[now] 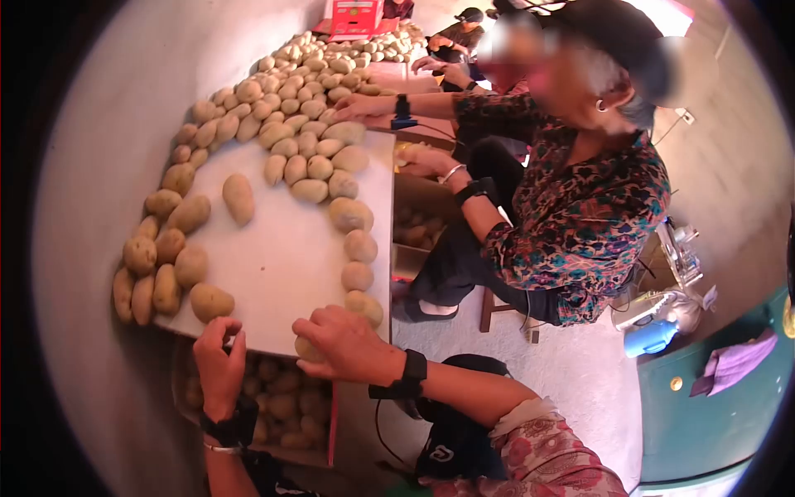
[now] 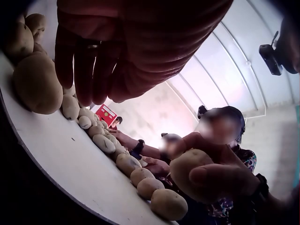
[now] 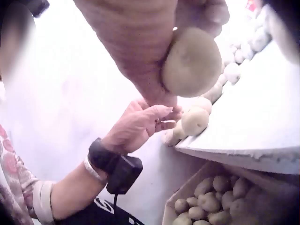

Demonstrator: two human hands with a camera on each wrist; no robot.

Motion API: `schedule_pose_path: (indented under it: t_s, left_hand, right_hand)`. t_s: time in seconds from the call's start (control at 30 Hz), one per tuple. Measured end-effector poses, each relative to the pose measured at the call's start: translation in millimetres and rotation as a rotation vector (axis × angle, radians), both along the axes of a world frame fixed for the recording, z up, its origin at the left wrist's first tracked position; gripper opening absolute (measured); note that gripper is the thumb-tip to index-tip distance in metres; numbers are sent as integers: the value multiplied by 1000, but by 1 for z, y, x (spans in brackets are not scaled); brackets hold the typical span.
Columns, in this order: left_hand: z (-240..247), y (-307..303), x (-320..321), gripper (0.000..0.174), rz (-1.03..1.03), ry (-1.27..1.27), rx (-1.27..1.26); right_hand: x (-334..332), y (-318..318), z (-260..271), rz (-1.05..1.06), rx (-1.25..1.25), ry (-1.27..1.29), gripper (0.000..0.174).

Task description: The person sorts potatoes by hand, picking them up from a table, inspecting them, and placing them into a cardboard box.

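Note:
My right hand (image 1: 352, 344) grips a potato (image 3: 193, 63) at the near edge of the white table (image 1: 273, 286), with thumb and fingers round its sides. In the left wrist view that potato (image 2: 187, 171) shows close by, pale and roundish. My left hand (image 1: 219, 369) is at the near left of the tabletop, its fingers loosely bent and nothing seen in them. Just beyond its fingertips lies another potato (image 1: 212, 303). A row of single potatoes (image 1: 358, 275) runs along the table's right edge, beside my right hand.
Potatoes (image 1: 290, 91) cover the table's far part and left side. Below the near edge stands a box of potatoes (image 1: 286, 406). A person in a patterned shirt (image 1: 571, 219) sits at the right, hands by the potatoes. Another person (image 1: 460, 37) and a red box (image 1: 356, 16) are farther back.

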State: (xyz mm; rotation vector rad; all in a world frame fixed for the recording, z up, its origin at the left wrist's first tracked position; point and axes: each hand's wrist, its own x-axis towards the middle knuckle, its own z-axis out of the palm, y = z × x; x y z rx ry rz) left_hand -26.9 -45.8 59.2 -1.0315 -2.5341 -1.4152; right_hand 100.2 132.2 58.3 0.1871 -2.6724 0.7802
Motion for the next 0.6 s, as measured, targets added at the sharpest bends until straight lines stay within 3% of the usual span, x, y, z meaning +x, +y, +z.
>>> schedule_pose_path:
  t_s: [0.17,0.27,0.37,0.5,0.6]
  left_hand:
    - [-6,3,11,11,-25,17,-6]
    - [-11,1,9,9,-18,36,-11]
    - [-13,1,5,8,-22,72,-4]
    - [-19,1,-2,8,-37,57,-2]
    - [-21,4,-4,9,-54,47,5]
  right_hand:
    - [-1,20,2,-185,110,90,36]
    - [-13,24,-30,-302,252,47,36]
    - [-19,21,-50,-310,371,32,35]
    - [-24,17,-48,-289,337,-147,44]
    - [-23,18,-48,-286,355,1,50]
